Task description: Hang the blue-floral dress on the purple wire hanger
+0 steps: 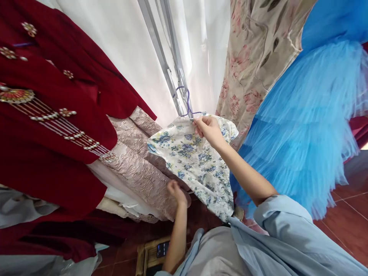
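A short-sleeved white top with blue flowers (186, 149) hangs on a thin purple wire hanger (188, 101). My right hand (208, 129) pinches the neckline of this top just below the hanger's hook, fingers and thumb closed. Lower down, my left hand (176, 191) is held at the left edge of the floral top, in front of a pale pink textured skirt (140, 168). Its fingers are curled in; whether any cloth is between them is hidden. The hanger's hook is at a grey metal rail (169, 57).
On the left hangs a dark red velvet garment (66, 96) with beaded ornaments. To the right are a beige flowered dress (244, 76) and a blue tiered tulle dress (296, 126). A wooden stool (140, 260) with a phone (163, 249) stands on the red tiled floor (339, 218).
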### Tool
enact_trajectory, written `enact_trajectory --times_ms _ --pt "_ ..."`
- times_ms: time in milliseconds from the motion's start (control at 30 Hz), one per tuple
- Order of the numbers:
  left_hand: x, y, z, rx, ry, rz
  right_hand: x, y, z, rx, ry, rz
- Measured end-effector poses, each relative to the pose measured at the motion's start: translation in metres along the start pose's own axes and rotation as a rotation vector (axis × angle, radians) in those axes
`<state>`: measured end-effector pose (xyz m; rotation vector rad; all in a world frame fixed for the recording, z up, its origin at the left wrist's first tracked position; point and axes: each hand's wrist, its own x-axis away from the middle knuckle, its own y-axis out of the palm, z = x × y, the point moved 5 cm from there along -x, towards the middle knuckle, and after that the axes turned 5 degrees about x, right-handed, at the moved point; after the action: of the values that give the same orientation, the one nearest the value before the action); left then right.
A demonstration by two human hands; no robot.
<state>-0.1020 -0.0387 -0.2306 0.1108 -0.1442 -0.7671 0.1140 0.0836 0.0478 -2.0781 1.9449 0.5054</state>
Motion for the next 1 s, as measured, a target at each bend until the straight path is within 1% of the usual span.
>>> enact_trajectory --times_ms 33,67,100,133,167,200,233,267,300,333,367,433,500,567,600,667,733,800,833,900,967,1000 --pt "-0.014 -0.004 0.041 -0.008 0.246 0.142 0.005 -0.001 0.001 0.015 -0.008 -0.006" --pt "-0.022 0.001 0.085 -0.008 0.494 0.183 0.01 -0.002 0.001 0.029 -0.019 -0.007" --pt "-0.026 0.014 0.129 -0.018 0.709 0.129 0.014 -0.002 0.001 0.044 -0.033 -0.004" --pt "-0.024 0.033 0.17 -0.046 0.882 0.015 0.016 -0.002 0.001 0.059 -0.049 -0.003" --pt "-0.019 0.057 0.206 -0.104 1.006 -0.155 0.018 -0.001 0.001 0.073 -0.063 -0.004" --pt "-0.01 0.084 0.237 -0.186 1.103 -0.346 0.019 0.0 0.0 0.084 -0.076 -0.008" --pt "0.0 0.11 0.261 -0.287 1.162 -0.53 0.019 0.0 -0.002 0.089 -0.085 -0.013" --pt "0.01 0.133 0.278 -0.379 1.201 -0.679 0.019 0.001 -0.004 0.091 -0.09 -0.02" --pt "0.018 0.151 0.29 -0.459 1.228 -0.786 0.018 0.001 -0.005 0.094 -0.094 -0.024" --pt "0.024 0.164 0.297 -0.522 1.246 -0.846 0.017 0.001 -0.007 0.099 -0.098 -0.026" --pt "0.027 0.173 0.301 -0.562 1.263 -0.861 0.015 0.001 -0.007 0.107 -0.103 -0.026" --pt "0.027 0.179 0.303 -0.587 1.294 -0.815 0.008 0.002 -0.003 0.132 -0.107 -0.016" --pt "0.023 0.176 0.302 -0.556 1.313 -0.746 0.004 0.006 0.011 0.167 -0.088 0.012" --pt "0.018 0.17 0.305 -0.484 1.301 -0.665 0.008 0.013 0.038 0.222 -0.036 0.039" --pt "0.013 0.166 0.309 -0.434 1.28 -0.611 0.015 0.017 0.056 0.267 -0.002 0.047" --pt "-0.002 0.155 0.319 -0.311 1.223 -0.496 0.043 0.023 0.096 0.388 0.082 0.05" --pt "-0.027 0.14 0.328 -0.224 1.178 -0.434 0.082 0.026 0.137 0.531 0.189 0.053" --pt "-0.065 0.123 0.329 -0.197 1.124 -0.43 0.124 0.025 0.172 0.605 0.295 0.033" --pt "-0.088 0.113 0.325 -0.193 1.08 -0.436 0.142 0.023 0.185 0.601 0.335 0.033" --pt "-0.138 0.089 0.309 -0.138 0.929 -0.433 0.166 0.019 0.2 0.539 0.382 0.03" --pt "-0.18 0.065 0.284 -0.024 0.751 -0.412 0.176 0.018 0.203 0.451 0.392 0.029" --pt "-0.193 0.056 0.269 0.008 0.681 -0.415 0.176 0.018 0.2 0.411 0.387 0.029"
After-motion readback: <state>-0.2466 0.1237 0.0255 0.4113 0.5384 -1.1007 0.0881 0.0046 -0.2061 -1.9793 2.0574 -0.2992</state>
